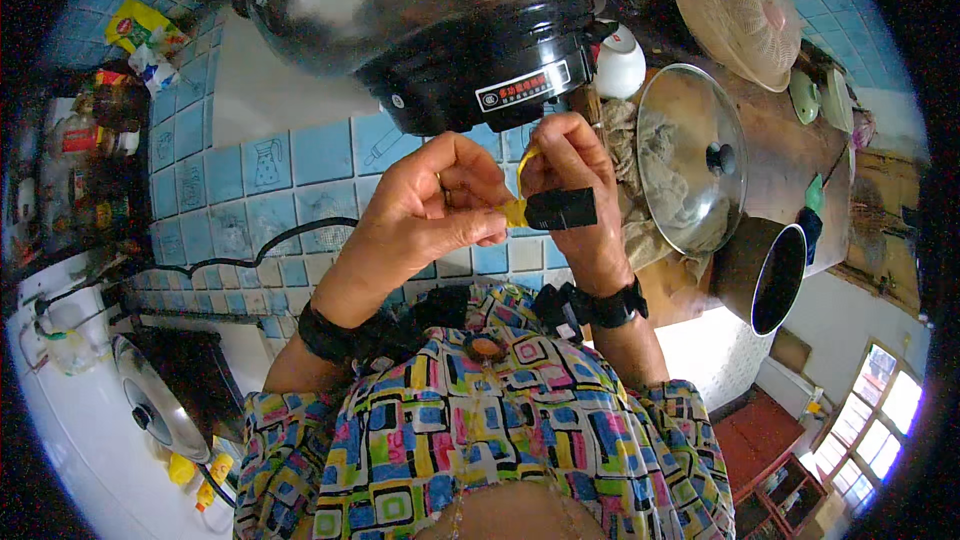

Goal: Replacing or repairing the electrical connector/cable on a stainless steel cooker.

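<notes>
My left hand [445, 200] is closed in a pinch on a short yellow piece [514, 213], its thumb and fingertips pressed together. That piece meets a black rectangular block [562, 210], which lies across the palm side of my right hand [585, 165]. Between my right thumb and fingers a thin yellow strip [527, 157] is pinched; whether it joins the short piece I cannot tell. Just beyond both hands stands an electric wok [470, 75] with a black base and a shiny metal body, apart from the black block.
On the wooden counter at the right are a glass lid [692, 160], a grey cloth [630, 210], a dark pot on its side [760, 275], a white jug [620, 65] and a mesh cover [740, 15]. A black cable [250, 255] crosses the blue tiles; another lid [160, 405] is at left.
</notes>
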A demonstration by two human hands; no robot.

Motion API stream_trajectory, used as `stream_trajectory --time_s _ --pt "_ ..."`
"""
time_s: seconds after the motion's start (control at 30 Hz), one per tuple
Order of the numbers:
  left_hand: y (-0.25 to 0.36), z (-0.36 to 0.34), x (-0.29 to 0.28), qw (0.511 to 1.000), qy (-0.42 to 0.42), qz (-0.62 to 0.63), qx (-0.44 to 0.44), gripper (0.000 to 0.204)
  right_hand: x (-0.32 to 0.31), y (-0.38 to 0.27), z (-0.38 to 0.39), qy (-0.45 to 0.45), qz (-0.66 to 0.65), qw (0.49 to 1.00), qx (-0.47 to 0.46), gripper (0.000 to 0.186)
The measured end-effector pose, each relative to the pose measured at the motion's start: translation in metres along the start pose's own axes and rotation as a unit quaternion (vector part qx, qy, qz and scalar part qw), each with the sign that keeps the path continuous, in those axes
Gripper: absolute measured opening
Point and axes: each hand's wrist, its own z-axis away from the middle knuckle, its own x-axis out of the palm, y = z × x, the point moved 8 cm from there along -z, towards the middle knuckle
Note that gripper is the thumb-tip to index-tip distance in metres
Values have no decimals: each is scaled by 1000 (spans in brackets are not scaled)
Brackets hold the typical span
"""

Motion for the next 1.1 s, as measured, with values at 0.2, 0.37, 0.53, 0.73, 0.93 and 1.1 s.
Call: stream_trajectory --time_s 0.2,0.37,0.53,0.73,0.93,1.1 --pt "-19 2 6 997 -53 -24 -41 18 14 -11 -13 -65 32 997 26 11" --pt "-27 4 2 998 -42 -33 -32 15 28 -9 -6 -106 57 992 41 13" --pt "-37 7 -2 997 -3 -32 -63 16 27 0 -2 -130 11 990 52 15" --pt "-41 11 -14 997 26 -57 -36 15 19 9 9 -114 77 987 81 17" --pt "-53 10 -22 997 28 -68 -34 12 15 26 7 -140 121 979 81 10" --pt "-62 5 -30 988 15 -153 -30 12 8 39 2 -132 141 979 69 9"
